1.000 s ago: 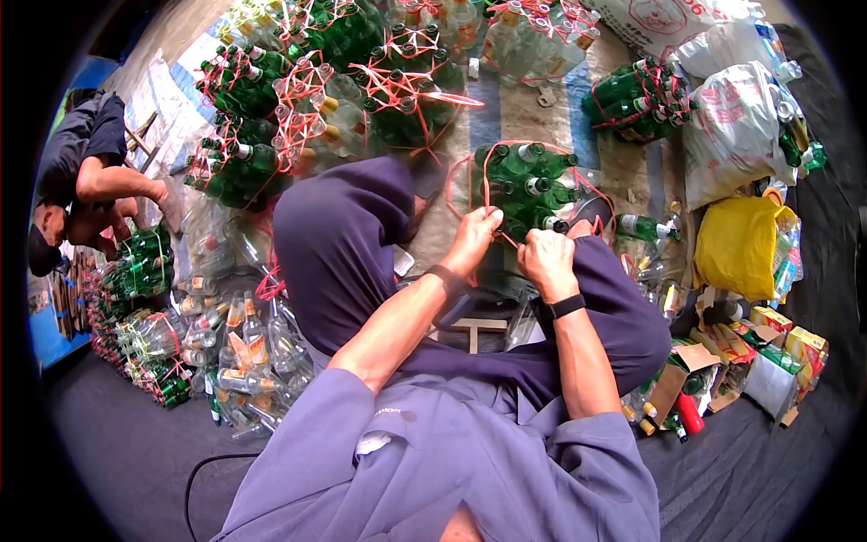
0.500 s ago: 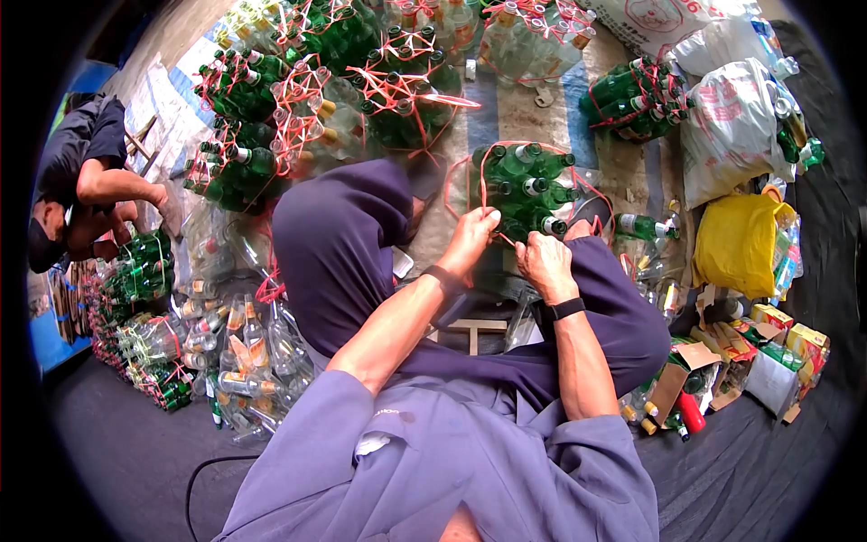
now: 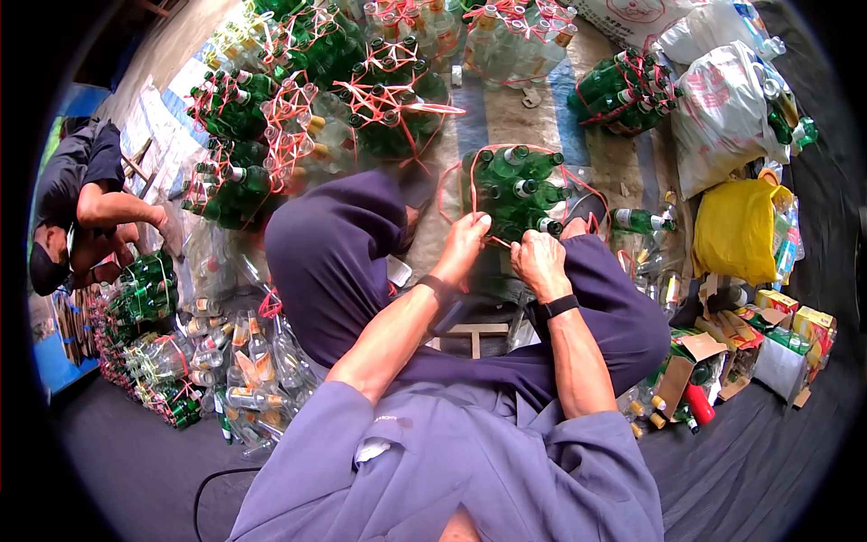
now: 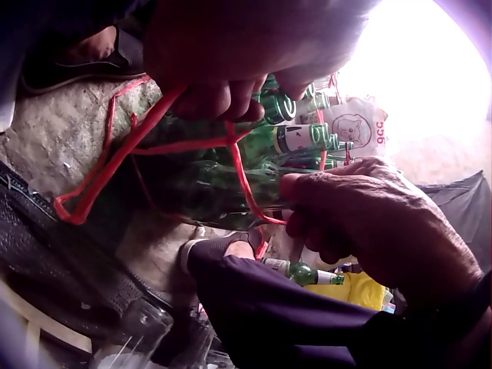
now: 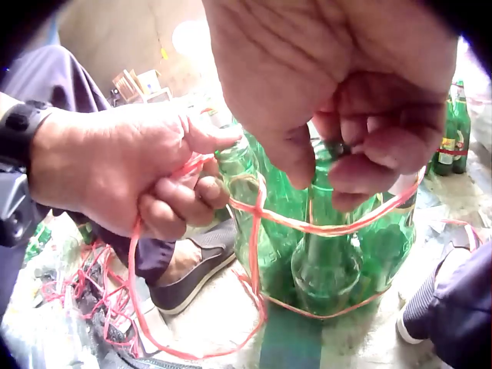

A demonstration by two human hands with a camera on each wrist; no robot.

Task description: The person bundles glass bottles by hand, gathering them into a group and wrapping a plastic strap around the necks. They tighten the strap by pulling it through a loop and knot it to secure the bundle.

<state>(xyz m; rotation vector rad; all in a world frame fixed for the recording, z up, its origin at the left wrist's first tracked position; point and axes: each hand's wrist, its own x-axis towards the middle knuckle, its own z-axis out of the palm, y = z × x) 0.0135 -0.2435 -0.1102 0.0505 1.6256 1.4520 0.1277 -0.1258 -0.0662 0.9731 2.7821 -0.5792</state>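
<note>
A cluster of green glass bottles stands upright between the person's feet, with pink plastic twine running around it. My left hand grips the twine at the near left side of the cluster. In the right wrist view, a loop hangs from the curled fingers of that hand. At the near right side is my right hand. The left wrist view has its thumb and fingers pinching the twine beside the bottles. A short stretch of twine spans the gap between both hands.
Tied bottle bundles crowd the back left, and another green bundle stands back right. Loose clear bottles lie at the left. A yellow bag, white sacks and opened cartons line the right. Another person bends at far left.
Both hands keep their hold on the twine beside the bottles, with only slight movement. The right hand's fingers have shifted a little. The head view has tilted slightly.
</note>
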